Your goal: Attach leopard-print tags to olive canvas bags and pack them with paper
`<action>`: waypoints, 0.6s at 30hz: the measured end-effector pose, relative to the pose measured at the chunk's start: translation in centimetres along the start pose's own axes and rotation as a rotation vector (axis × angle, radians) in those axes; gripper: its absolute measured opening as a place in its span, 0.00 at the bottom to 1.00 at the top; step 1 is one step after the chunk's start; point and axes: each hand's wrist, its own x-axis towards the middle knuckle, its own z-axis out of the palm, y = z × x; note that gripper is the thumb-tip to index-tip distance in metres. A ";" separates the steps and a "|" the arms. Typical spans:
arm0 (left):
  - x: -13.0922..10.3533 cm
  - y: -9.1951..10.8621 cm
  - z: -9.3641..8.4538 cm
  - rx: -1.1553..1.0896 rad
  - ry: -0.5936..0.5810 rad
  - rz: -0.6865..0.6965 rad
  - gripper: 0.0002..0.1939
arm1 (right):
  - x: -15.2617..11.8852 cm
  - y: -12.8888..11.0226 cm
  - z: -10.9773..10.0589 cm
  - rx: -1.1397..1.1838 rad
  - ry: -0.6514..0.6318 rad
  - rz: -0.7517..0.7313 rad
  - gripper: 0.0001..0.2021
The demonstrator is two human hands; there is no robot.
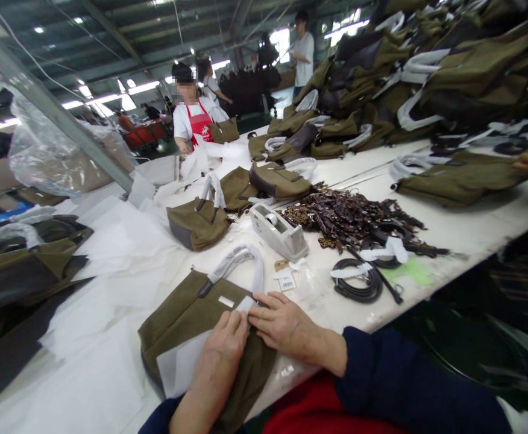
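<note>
An olive-green bag (173,310) lies on the white table in front of me, its handles (241,254) wrapped in white material. A translucent white sheet (180,361) rests on the bag, partly under my left forearm. My left hand (223,343) has its fingers bent together on a piece of the white sheet at the base of a handle. Touching the same spot from the right, my right hand (286,322) lies with its fingers spread over the bag and the sheet's edge.
Beyond the bag are a tape dispenser (278,232), a tag (286,279), a coiled black strap (358,282) and a heap of brown chains and straps (354,217). White sheets (114,289) spread leftward. More bags (463,178) surround these. A person in a red apron (199,123) stands across the table.
</note>
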 end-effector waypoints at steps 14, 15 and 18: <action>-0.3 0.6 -0.3 0.011 -0.014 -0.084 0.15 | 3.3 12.8 -13.0 0.451 0.255 0.823 0.09; -0.2 0.7 -0.6 0.035 -0.035 -0.084 0.15 | 3.6 13.8 -12.7 0.474 0.209 0.840 0.10; -0.2 0.7 -0.5 0.070 -0.055 -0.088 0.17 | 4.2 15.4 -12.0 0.552 0.120 0.855 0.13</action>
